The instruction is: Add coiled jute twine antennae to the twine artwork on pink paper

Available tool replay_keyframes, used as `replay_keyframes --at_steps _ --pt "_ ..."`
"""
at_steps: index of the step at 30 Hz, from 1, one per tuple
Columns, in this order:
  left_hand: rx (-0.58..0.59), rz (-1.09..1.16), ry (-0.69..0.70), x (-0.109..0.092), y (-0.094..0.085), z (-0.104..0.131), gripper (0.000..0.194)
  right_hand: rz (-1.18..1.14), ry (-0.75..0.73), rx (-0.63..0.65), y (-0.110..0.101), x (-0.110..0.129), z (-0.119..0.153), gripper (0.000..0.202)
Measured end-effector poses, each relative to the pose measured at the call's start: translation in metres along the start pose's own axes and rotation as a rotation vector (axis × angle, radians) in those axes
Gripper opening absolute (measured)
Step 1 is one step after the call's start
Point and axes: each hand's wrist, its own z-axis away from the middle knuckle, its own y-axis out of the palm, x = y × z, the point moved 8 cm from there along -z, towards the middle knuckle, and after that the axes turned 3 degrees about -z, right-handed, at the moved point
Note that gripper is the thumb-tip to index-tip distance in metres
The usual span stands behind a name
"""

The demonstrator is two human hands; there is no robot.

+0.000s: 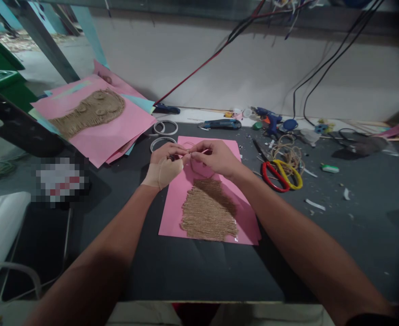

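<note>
My left hand point(163, 167), with a pale wrap around palm and wrist, pinches at the upper part of a pink sheet point(170, 217). My right hand point(216, 157) meets it from the right, thumb and forefinger closed. A thin strand of brown twine point(199, 174) loops below and behind the fingers, and both pinches seem to be on it; the exact grip is too small to see. Beneath my hands, rows of twine form a brown panel point(208, 210) on the pink sheet. Something shiny and clear shows along the panel's lower right edge.
Scissors point(276, 176) with red and yellow handles lie right, beside tangled twine point(289, 154). A utility knife point(221, 124) and a blue glue gun point(270, 120) lie at the back. Tape rolls point(163, 143) sit behind my left hand. Pink sheets with twine work point(135, 120) are stacked left.
</note>
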Motion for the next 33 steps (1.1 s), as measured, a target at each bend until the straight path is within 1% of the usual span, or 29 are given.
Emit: replay_keyframes --at_steps 3,7,11,13,16,22,24,27,30,33 --pt "0.014 -0.040 -0.023 0.002 0.000 -0.001 0.006 0.048 -0.007 0.003 0.001 -0.001 -0.001 0.009" --pt "0.035 -0.128 -0.088 0.007 0.002 -0.003 0.008 0.136 -0.049 -0.035 -0.002 0.000 -0.001 0.017" --pt "0.116 -0.231 -0.184 0.015 0.009 -0.003 0.009 0.272 -0.067 -0.067 -0.004 0.000 0.000 0.013" --pt "0.164 -0.282 -0.205 0.016 0.013 -0.003 0.010 0.358 -0.064 -0.073 -0.004 -0.002 0.000 0.015" --pt "0.180 -0.360 -0.216 0.015 0.014 -0.004 0.010 0.423 -0.088 -0.061 -0.002 -0.004 -0.001 0.018" --pt "0.190 -0.393 -0.244 0.008 0.015 -0.002 0.010 0.446 -0.098 -0.084 -0.003 -0.009 -0.002 0.016" --pt "0.191 -0.397 -0.256 0.009 0.015 -0.002 0.009 0.444 -0.091 -0.082 -0.002 -0.008 -0.002 0.017" --pt "0.192 -0.365 -0.297 0.016 0.013 -0.002 0.009 0.417 -0.102 -0.058 -0.001 -0.006 -0.001 0.015" --pt "0.197 -0.312 -0.315 0.021 0.013 -0.003 0.012 0.392 -0.151 -0.019 0.002 -0.004 0.000 0.015" --pt "0.176 -0.290 -0.304 0.024 0.012 -0.003 0.014 0.377 -0.230 -0.006 0.006 -0.004 0.001 0.019"
